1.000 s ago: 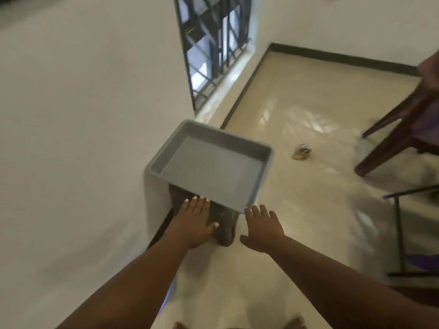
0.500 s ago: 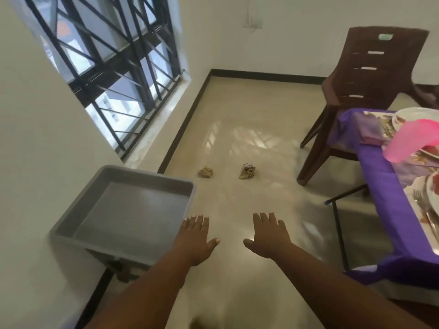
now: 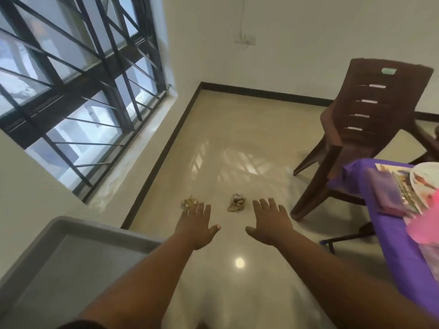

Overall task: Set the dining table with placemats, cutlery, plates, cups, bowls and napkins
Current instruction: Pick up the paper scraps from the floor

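My left hand (image 3: 197, 225) and my right hand (image 3: 270, 222) are stretched out over the floor, palms down, fingers straight, holding nothing. An empty grey tray (image 3: 71, 264) sits at the lower left, beside my left forearm. At the right edge the dining table, covered with a purple cloth (image 3: 394, 245), carries a patterned placemat (image 3: 401, 184), a white plate (image 3: 425, 172) and a blurred pink cup (image 3: 425, 229). Most of the table is out of view.
A brown plastic chair (image 3: 365, 119) stands at the table's far end. Two crumpled scraps (image 3: 236, 201) lie on the glossy tiled floor ahead of my hands. A barred window (image 3: 78, 91) fills the left wall.
The view has swung up and to the right, away from the grey tray. The tray slid to the lower left and the table came in at the right. Both hands stay open.
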